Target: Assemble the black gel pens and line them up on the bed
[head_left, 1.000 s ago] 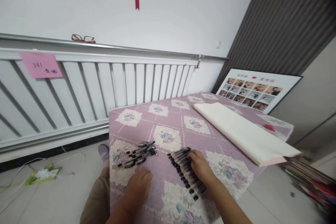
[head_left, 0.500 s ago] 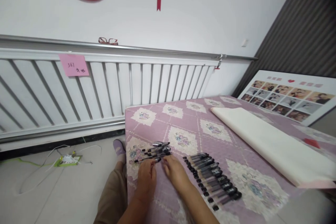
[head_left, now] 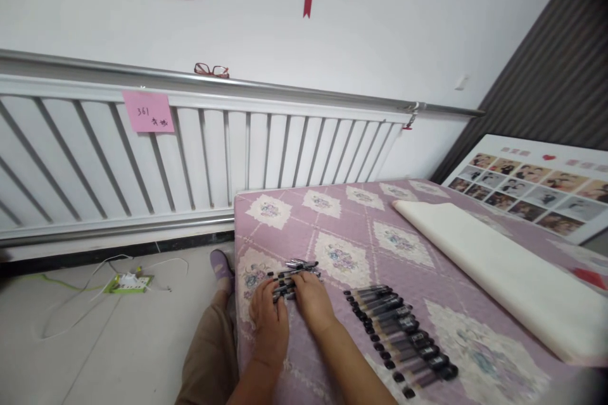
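Observation:
A small bunch of pens [head_left: 300, 263] with black ends lies on the purple flowered bed cover [head_left: 294, 237], near its left edge. My left hand [head_left: 270, 311] is closed round the left ends of the nearer pens. On the right side of the same bunch, my right hand [head_left: 313, 300] has its fingers curled over the pens, which partly hides them. To the right of my hands, several similar pens [head_left: 399, 326] with clear barrels and black ends lie side by side in a slanting row.
A folded cream cloth or pad [head_left: 494, 272] lies at the right of the bed. Behind it leans a photo board [head_left: 527, 186]. A white radiator [head_left: 266, 145] runs along the wall, with glasses [head_left: 211, 70] on its pipe. A power strip [head_left: 128, 283] and cables lie on the floor.
Both hands have moved forward onto the bunch of pens and closed on its near pens. The view has shifted slightly, while the row of pens lies as before.

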The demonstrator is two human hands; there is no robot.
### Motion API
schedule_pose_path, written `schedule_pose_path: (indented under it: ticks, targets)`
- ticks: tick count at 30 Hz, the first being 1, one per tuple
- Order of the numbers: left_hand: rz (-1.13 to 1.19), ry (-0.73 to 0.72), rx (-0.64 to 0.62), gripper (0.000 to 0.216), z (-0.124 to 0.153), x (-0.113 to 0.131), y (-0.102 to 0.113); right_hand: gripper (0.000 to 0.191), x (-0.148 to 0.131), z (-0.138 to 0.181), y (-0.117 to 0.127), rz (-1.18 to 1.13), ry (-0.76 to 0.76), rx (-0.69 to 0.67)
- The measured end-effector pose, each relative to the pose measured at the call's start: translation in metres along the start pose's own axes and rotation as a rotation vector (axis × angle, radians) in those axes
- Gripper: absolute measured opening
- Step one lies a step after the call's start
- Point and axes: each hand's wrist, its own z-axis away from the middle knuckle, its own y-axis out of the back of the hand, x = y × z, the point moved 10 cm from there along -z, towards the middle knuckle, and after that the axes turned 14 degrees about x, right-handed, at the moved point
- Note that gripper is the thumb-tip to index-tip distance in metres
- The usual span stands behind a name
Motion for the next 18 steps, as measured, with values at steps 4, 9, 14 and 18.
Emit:
schedule_pose_path:
  ticks: [4,9,14,18]
  targets:
    - [-0.012,-0.006,-0.001,0.030,-0.001,0.000,0.000,0.023,0.000,-0.004,-0.005,0.036,0.041,-0.058]
    - [-0.023,-0.021,-0.008,0.031,-0.001,0.004,0.000,0.020,-0.004,-0.007,-0.006,0.044,0.085,-0.091]
    - [-0.057,-0.168,-0.080,0.036,0.005,0.026,-0.002,0.021,-0.006,-0.001,0.010,0.010,0.101,-0.070]
    - [-0.084,-0.346,-0.238,0.046,0.018,0.051,-0.011,0.025,0.010,0.020,0.026,-0.167,0.011,-0.020]
